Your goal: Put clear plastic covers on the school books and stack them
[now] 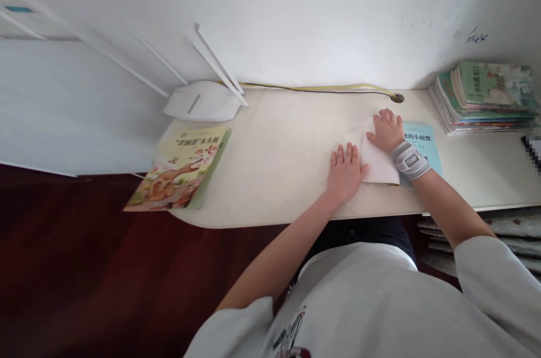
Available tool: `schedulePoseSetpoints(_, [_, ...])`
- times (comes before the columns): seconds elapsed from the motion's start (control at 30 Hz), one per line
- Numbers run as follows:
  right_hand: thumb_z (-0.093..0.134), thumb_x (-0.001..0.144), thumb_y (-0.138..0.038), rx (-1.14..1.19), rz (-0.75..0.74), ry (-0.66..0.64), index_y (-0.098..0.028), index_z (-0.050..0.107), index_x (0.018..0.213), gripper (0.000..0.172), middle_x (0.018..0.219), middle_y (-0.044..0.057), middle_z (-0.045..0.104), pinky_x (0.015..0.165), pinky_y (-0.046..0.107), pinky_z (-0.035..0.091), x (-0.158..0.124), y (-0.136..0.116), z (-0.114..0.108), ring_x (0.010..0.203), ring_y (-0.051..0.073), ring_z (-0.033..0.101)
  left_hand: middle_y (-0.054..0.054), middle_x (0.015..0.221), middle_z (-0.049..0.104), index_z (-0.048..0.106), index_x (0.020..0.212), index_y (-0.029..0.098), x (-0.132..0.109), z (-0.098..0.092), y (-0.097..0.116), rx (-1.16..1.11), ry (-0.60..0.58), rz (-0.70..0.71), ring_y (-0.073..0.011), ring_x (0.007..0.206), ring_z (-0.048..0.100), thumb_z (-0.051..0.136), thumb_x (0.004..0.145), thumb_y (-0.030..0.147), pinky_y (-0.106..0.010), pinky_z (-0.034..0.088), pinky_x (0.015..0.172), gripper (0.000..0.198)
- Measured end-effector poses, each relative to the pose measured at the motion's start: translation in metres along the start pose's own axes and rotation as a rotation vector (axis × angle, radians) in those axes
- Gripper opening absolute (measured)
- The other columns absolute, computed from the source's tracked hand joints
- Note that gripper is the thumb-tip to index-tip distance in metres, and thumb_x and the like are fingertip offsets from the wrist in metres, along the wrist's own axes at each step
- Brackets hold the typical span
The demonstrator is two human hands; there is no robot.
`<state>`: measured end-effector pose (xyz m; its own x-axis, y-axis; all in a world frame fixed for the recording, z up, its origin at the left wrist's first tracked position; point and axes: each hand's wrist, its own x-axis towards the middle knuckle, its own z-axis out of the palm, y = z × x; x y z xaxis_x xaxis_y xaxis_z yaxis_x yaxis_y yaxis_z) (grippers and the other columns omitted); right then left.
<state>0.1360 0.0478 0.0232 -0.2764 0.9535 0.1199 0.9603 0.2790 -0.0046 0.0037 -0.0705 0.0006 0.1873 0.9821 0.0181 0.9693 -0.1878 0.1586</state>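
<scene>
My left hand [346, 173] rests palm down on the white desk, fingers spread, its thumb at the left edge of a pale sheet of paper [378, 169]. Flat on the upper part of that sheet lies my right hand [387, 131], fingers stretched out, a grey band round its wrist. Under the sheet's right side, and partly hidden by the wrist, is a light blue book [426, 149] with Chinese characters on its cover. Whether the sheet is loose or joined to the book I cannot tell.
A stack of books [486, 93] stands at the back right, with a dark object [533, 149] at the far right edge. On the left are a white router [205, 101] and yellow-green books [180, 169] overhanging the desk [274, 177]. Cables [321, 88] run along the wall.
</scene>
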Motion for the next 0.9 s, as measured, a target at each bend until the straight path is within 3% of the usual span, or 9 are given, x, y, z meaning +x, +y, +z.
schedulePoseSetpoints(0.3, [0.049,0.081,-0.041,-0.030,-0.068,-0.014,-0.010,0.060,0.109,0.043,0.131,0.021,0.046,0.098,0.051,0.027,-0.005,0.007,-0.002,0.125,0.034,0.033,-0.020,0.147,0.030,0.031,0.141,0.003,0.002,0.010,-0.002,-0.034,0.079,0.012,-0.0360,0.137,0.023,0.029,0.094,0.045,-0.051,0.022,0.110,0.062])
schedulePoseSetpoints(0.67, [0.051,0.081,-0.037,0.006,-0.071,-0.015,-0.009,0.059,0.111,0.042,0.130,0.020,0.046,0.100,0.052,0.026,-0.004,0.001,-0.001,0.123,0.033,0.036,-0.020,0.148,0.030,0.029,0.141,0.003,0.002,0.010,-0.001,-0.050,0.081,0.013,-0.0349,0.138,0.022,0.028,0.094,0.045,-0.050,0.021,0.111,0.063])
schedulePoseSetpoints(0.8, [0.050,0.082,-0.033,0.132,-0.009,0.043,-0.011,0.060,0.112,0.039,0.128,0.018,0.049,0.102,0.051,0.027,0.004,0.007,0.005,0.123,0.033,0.038,-0.021,0.147,0.030,0.030,0.141,0.001,0.001,0.008,-0.003,-0.062,0.084,0.010,-0.0350,0.138,0.022,0.027,0.094,0.044,-0.050,0.022,0.111,0.063])
schedulePoseSetpoints(0.9, [0.044,0.086,-0.036,0.379,0.016,0.095,-0.012,0.057,0.119,0.043,0.132,0.017,0.047,0.104,0.046,0.031,0.015,0.028,0.010,0.125,0.027,0.040,-0.018,0.146,0.034,0.033,0.140,0.008,-0.003,0.003,-0.005,-0.083,0.181,0.099,-0.0314,0.138,0.022,0.026,0.095,0.045,-0.051,0.024,0.110,0.059])
